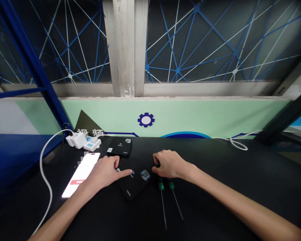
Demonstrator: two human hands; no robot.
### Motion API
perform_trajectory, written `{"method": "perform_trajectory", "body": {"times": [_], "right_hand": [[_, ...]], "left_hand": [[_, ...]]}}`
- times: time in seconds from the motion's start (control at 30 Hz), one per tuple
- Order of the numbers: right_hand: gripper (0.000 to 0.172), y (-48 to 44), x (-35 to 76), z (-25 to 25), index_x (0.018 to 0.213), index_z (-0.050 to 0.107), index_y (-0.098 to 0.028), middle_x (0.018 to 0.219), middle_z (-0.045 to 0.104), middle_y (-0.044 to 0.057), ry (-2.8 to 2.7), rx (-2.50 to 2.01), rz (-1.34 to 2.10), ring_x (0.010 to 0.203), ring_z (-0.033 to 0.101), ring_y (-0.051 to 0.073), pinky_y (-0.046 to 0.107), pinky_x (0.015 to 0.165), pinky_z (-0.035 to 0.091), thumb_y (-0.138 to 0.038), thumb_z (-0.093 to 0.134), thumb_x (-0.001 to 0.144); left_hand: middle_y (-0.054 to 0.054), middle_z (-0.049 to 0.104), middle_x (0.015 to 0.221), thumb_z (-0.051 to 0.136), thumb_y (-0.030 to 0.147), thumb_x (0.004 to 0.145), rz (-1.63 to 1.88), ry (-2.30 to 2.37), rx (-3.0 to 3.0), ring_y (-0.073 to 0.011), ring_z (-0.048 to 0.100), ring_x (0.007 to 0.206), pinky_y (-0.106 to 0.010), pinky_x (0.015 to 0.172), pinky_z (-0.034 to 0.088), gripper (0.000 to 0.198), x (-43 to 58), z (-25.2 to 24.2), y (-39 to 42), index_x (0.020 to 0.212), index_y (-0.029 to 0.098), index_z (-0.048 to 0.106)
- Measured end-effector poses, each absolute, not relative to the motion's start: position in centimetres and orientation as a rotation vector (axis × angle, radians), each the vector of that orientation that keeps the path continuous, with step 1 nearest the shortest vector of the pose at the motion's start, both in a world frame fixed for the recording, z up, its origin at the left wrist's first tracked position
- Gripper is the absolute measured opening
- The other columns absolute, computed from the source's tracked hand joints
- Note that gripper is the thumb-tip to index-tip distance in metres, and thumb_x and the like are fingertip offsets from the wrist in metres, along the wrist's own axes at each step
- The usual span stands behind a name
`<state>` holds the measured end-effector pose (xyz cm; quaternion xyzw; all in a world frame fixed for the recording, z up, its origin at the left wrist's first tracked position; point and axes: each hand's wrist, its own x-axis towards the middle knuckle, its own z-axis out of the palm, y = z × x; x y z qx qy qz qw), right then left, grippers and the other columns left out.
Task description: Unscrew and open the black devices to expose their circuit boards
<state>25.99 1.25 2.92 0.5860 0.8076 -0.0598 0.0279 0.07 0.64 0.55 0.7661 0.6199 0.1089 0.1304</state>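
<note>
Two screwdrivers with green collars, a left one [161, 185] and a right one [171, 185], lie side by side with their metal shafts toward me. My right hand [168, 163] is curled over their handles, which it mostly hides. A black flat box [132, 185] with a silvery sticker lies at an angle in the middle. Over its upper left corner is my left hand [110, 170], thumb stretched out to the right and the other fingers bent; nothing shows in its grasp. Behind it sits a second black box [119, 146].
A lit phone [82, 172] lies under and beside my left forearm. At the back left stand a white power strip [92, 143] and a white plug [77, 140] with a long cable. Another white cable [238, 144] loops at the back right of the black table [215, 167].
</note>
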Motion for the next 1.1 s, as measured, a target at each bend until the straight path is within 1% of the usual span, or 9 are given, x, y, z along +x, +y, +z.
{"method": "perform_trajectory", "body": {"times": [0.17, 0.37, 0.7, 0.8, 0.87, 0.93, 1.0, 1.03, 1.1], "right_hand": [[0.019, 1.2, 25.8, 3.1, 0.078, 0.064, -0.02, 0.082, 0.072, 0.008, 2.487, 1.81, -0.186, 0.08, 0.07, 0.029, 0.03, 0.058, 0.037, -0.039, 0.062, 0.077], [0.02, 1.0, 25.5, 3.4, 0.079, 0.065, -0.02, 0.085, 0.072, 0.009, 2.446, 1.844, -0.191, 0.083, 0.07, 0.03, 0.031, 0.06, 0.039, -0.039, 0.061, 0.077], [0.013, 0.9, 25.5, 3.3, 0.079, 0.064, -0.02, 0.082, 0.071, 0.008, 2.465, 1.862, -0.165, 0.079, 0.07, 0.028, 0.03, 0.058, 0.037, -0.031, 0.058, 0.081], [0.012, 0.7, 25.5, 3.7, 0.08, 0.064, -0.02, 0.081, 0.07, 0.008, 2.453, 1.884, -0.129, 0.077, 0.069, 0.027, 0.029, 0.058, 0.035, -0.028, 0.056, 0.083], [0.013, 0.5, 25.4, 4.0, 0.082, 0.063, -0.019, 0.082, 0.069, 0.008, 2.468, 1.91, -0.045, 0.076, 0.067, 0.026, 0.03, 0.058, 0.035, -0.027, 0.054, 0.085], [0.012, 0.1, 25.1, 4.3, 0.087, 0.064, -0.018, 0.086, 0.069, 0.009, 2.548, 1.905, 0.055, 0.079, 0.065, 0.026, 0.031, 0.061, 0.037, -0.024, 0.053, 0.085], [0.016, -0.5, 24.6, 4.2, 0.094, 0.064, -0.018, 0.092, 0.068, 0.009, 2.706, 1.811, 0.112, 0.087, 0.063, 0.025, 0.033, 0.069, 0.041, -0.019, 0.052, 0.083], [0.018, -0.8, 24.3, 4.1, 0.095, 0.065, -0.018, 0.094, 0.068, 0.009, 2.803, 1.721, 0.11, 0.09, 0.062, 0.025, 0.035, 0.075, 0.042, -0.018, 0.053, 0.083], [0.025, -1.7, 23.6, 3.7, 0.106, 0.066, -0.018, 0.103, 0.067, 0.01, 2.962, 1.56, 0.034, 0.094, 0.06, 0.025, 0.037, 0.083, 0.043, -0.027, 0.054, 0.086]], "left_hand": [[0.005, 0.037, 0.046, 0.052, 0.081, 0.073, 0.32, 1.785, 2.17, -0.0137, 0.039, 0.043, -0.027, 0.047, 0.021, 0.062, 0.5, 0.7, 0.2, 0.058, 0.024, 0.033], [0.005, 0.043, 0.047, 0.048, 0.074, 0.082, 0.37, 1.729, 2.087, -0.0136, 0.046, 0.042, -0.025, 0.046, 0.024, 0.059, 0.8, 0.0, 0.2, 0.059, 0.023, 0.03], [0.004, 0.04, 0.048, 0.039, 0.062, 0.092, 0.473, 1.684, 2.165, -0.0131, 0.044, 0.042, -0.026, 0.047, 0.025, 0.052, 1.1, -0.7, 0.1, 0.058, 0.023, 0.033], [0.002, 0.046, 0.05, 0.037, 0.054, 0.095, 0.522, 1.717, 2.255, -0.0146, 0.047, 0.046, -0.028, 0.049, 0.027, 0.05, 1.0, 0.1, 0.2, 0.056, 0.022, 0.04], [0.0, 0.059, 0.062, 0.036, 0.043, 0.096, 0.624, 1.739, 2.312, -0.017, 0.056, 0.056, -0.029, 0.053, 0.036, 0.041, 0.8, 0.6, 0.3, 0.066, 0.022, 0.054], [-0.005, 0.07, 0.093, 0.033, 0.03, 0.097, 0.75, 1.689, 2.396, -0.0203, 0.065, 0.084, -0.032, 0.072, 0.048, 0.034, 0.4, 0.7, 0.6, 0.092, 0.022, 0.065], [-0.008, 0.066, 0.123, 0.031, 0.021, 0.095, 0.766, 1.643, 2.491, -0.0223, 0.062, 0.111, -0.037, 0.093, 0.049, 0.039, 0.0, 0.2, 0.9, 0.118, 0.019, 0.063], [-0.008, 0.059, 0.136, 0.032, 0.016, 0.093, 0.743, 1.645, 2.528, -0.023, 0.055, 0.124, -0.04, 0.102, 0.046, 0.044, -0.2, -0.2, 1.1, 0.129, 0.02, 0.059], [-0.005, 0.045, 0.152, 0.035, 0.009, 0.088, 0.661, 1.639, 2.597, -0.0234, 0.04, 0.141, -0.044, 0.113, 0.038, 0.058, -0.5, -1.2, 1.3, 0.143, 0.022, 0.047]]}}
